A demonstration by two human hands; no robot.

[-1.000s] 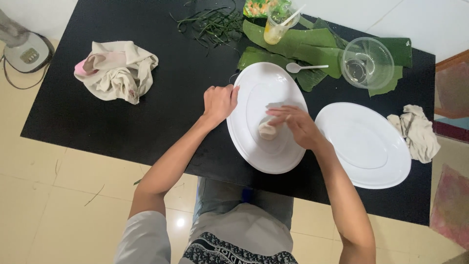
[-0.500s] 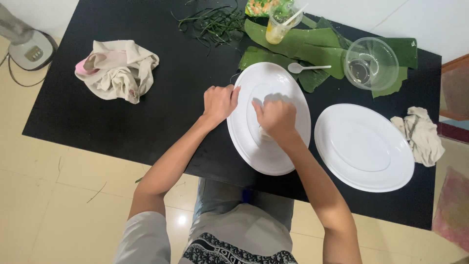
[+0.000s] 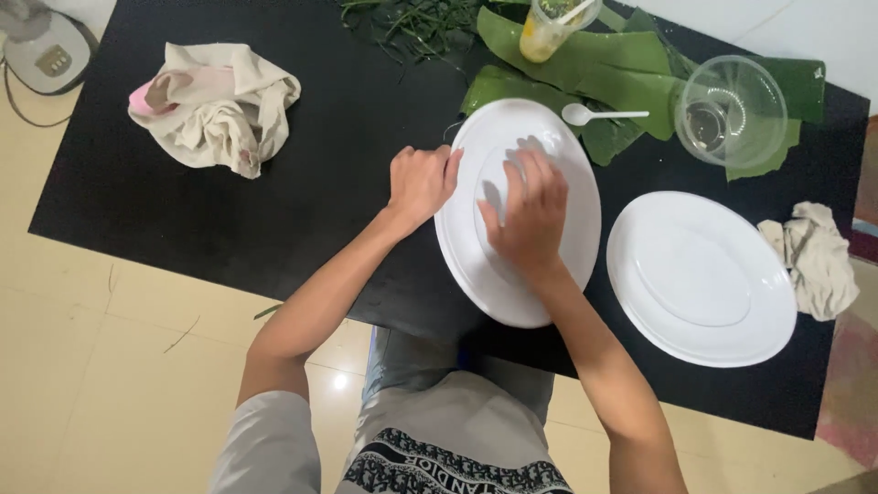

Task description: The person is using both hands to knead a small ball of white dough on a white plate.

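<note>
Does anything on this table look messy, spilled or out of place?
Nothing looks spilled or broken. The only untidy bits are a crumpled cloth at the far left and a smaller one at the right edge of the black table. Both white plates lie flat and whole.

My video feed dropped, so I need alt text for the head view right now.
Seen from above, a person's right hand presses on a white oval plate on a black table, while the left hand steadies its rim. A second white plate lies to the right, with green leaves and a clear bowl behind.
</note>
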